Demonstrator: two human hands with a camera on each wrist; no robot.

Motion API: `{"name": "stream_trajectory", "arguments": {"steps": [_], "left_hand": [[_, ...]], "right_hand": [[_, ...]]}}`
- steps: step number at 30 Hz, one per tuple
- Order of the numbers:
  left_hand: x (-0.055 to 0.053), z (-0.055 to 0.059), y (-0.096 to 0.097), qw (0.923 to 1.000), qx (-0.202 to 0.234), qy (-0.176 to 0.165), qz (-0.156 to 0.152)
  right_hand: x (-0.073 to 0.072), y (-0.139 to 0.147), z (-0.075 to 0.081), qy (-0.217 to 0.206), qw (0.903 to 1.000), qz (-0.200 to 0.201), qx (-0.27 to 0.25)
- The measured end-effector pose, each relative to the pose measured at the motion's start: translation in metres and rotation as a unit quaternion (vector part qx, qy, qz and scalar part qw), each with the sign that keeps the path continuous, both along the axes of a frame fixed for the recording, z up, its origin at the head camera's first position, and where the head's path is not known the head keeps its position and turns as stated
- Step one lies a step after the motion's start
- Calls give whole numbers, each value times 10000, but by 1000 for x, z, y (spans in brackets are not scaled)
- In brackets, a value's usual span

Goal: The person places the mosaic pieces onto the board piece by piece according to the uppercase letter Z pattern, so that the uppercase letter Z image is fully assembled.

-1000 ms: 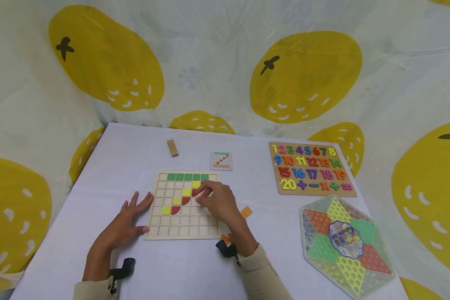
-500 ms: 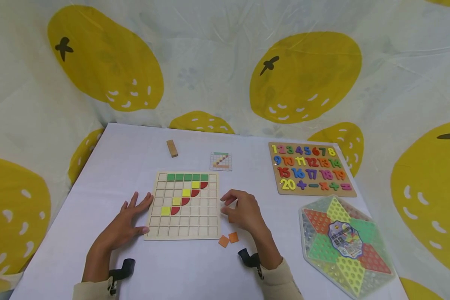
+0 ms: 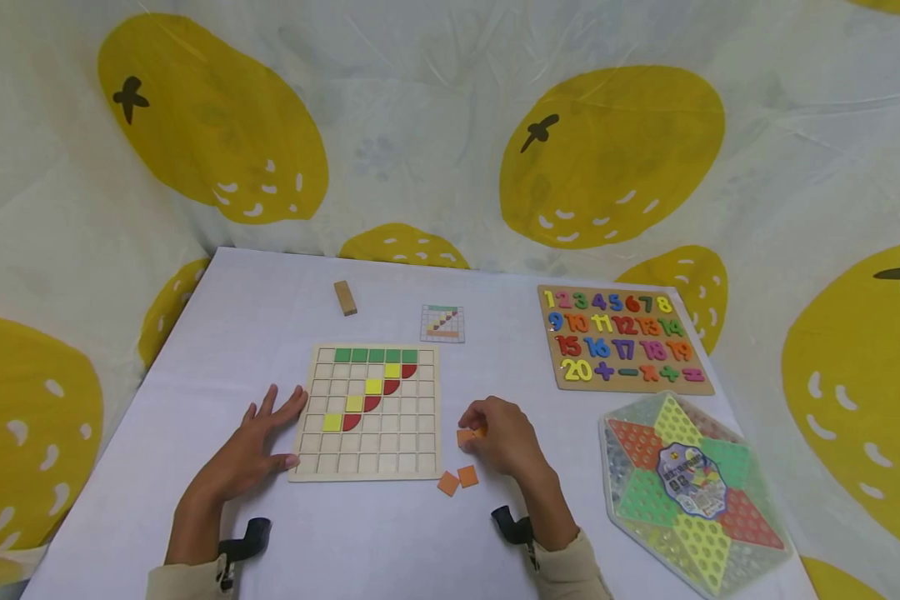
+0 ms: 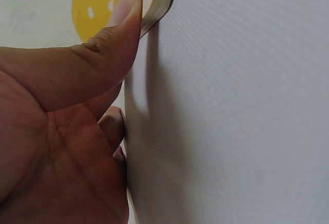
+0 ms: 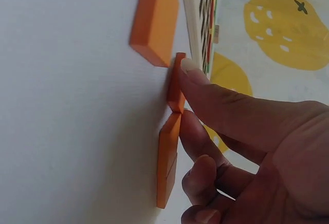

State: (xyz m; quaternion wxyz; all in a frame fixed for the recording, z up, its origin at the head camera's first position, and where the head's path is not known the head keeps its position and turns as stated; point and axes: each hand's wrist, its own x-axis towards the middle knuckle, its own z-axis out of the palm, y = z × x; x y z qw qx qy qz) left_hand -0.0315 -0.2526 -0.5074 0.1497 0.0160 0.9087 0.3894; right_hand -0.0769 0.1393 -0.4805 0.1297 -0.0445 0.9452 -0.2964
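A wooden grid board (image 3: 390,460) lies flat, bearing a row of green square tiles (image 3: 376,356) and a diagonal of yellow squares (image 3: 354,403) paired with red quarter-round tiles (image 3: 371,403). My left hand (image 3: 247,446) is spread at the board's left side, thumb and fingertips touching its edge. Right of the board, my right hand (image 3: 506,437) pinches an orange square tile (image 5: 177,85) with thumb and finger, low at the table. More orange tile (image 5: 167,157) touches its end. Two loose orange tiles (image 3: 467,477) lie nearer me, by the board's lower right corner.
A small pattern card (image 3: 442,323) and a wooden block (image 3: 345,297) lie behind the board. To the right are a number puzzle board (image 3: 555,382) and a hexagonal Chinese checkers set (image 3: 693,492). A fruit-print cloth (image 3: 420,125) hangs behind the table.
My right hand has moved from over the board to the orange tiles at its right and now pinches one. The left hand has stayed at the board's edge.
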Motion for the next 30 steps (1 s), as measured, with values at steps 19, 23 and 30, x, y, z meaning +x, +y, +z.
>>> {"name": "stream_trajectory", "arguments": {"steps": [19, 23, 30], "left_hand": [[-1, 0, 2, 9999, 128, 82, -66], [0, 0, 2, 10000, 74, -2, -8], [2, 2, 1, 10000, 45, 49, 4]], "right_hand": [[-1, -16, 7, 189, 9979, 324, -522], [2, -28, 9, 178, 9960, 402, -778], [7, -58, 13, 205, 9913, 661, -1119]]}}
